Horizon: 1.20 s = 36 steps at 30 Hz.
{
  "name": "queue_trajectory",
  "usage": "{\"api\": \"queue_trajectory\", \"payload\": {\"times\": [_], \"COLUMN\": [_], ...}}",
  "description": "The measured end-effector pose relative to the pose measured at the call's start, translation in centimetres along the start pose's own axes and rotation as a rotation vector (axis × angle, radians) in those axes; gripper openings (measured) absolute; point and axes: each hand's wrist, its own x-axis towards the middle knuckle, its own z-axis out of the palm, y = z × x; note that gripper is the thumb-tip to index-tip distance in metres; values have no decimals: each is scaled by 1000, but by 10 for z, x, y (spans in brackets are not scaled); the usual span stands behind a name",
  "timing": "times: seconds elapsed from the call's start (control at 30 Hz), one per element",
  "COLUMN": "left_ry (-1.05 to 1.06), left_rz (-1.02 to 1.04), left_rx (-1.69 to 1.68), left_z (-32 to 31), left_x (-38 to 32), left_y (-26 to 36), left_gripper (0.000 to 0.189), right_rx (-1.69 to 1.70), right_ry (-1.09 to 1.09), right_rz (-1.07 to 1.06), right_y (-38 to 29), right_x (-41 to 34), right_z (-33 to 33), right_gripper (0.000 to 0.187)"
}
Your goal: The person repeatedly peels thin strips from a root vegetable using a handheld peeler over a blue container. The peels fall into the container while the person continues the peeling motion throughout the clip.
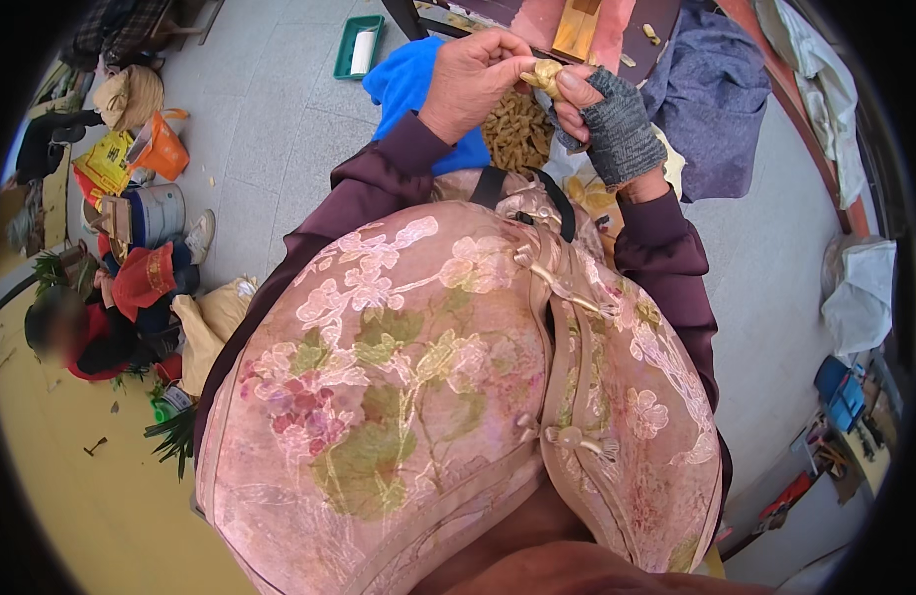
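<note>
In front of my chest, I hold a small, lumpy yellow-tan piece, its material unclear. The bare thumb and fingers of my left hand pinch its left end. My right hand, in a grey knitted fingerless glove, grips the other side between thumb and fingers. Below the hands lies a heap of similar small tan pieces. Blue cloth shows behind my left wrist. Just beyond my fingers, a wooden block rests on a pink sheet on a dark table.
A grey-blue cloth hangs at the table's right side. On the tiled floor sits a green tray with a white roll. At left are an orange basket, a white-and-blue bucket and another person in red and dark clothing.
</note>
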Motion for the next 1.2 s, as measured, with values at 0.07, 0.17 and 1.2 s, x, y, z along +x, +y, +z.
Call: {"api": "queue_trajectory", "payload": {"times": [0.07, 0.17, 1.2], "left_ry": [49, -64, -335], "left_rz": [-77, -27, 261], "left_rx": [-142, -136, 838], "left_z": [9, 11, 7], "left_x": [-2, -5, -13], "left_y": [1, 6, 46], "left_gripper": [13, 22, 25], "right_rx": [-85, -119, -230], "right_ry": [161, 315, 7], "right_rz": [-10, -161, 100], "right_y": [-3, 7, 7], "right_x": [1, 10, -17], "right_z": [11, 7, 1], "right_gripper": [25, 23, 27]}}
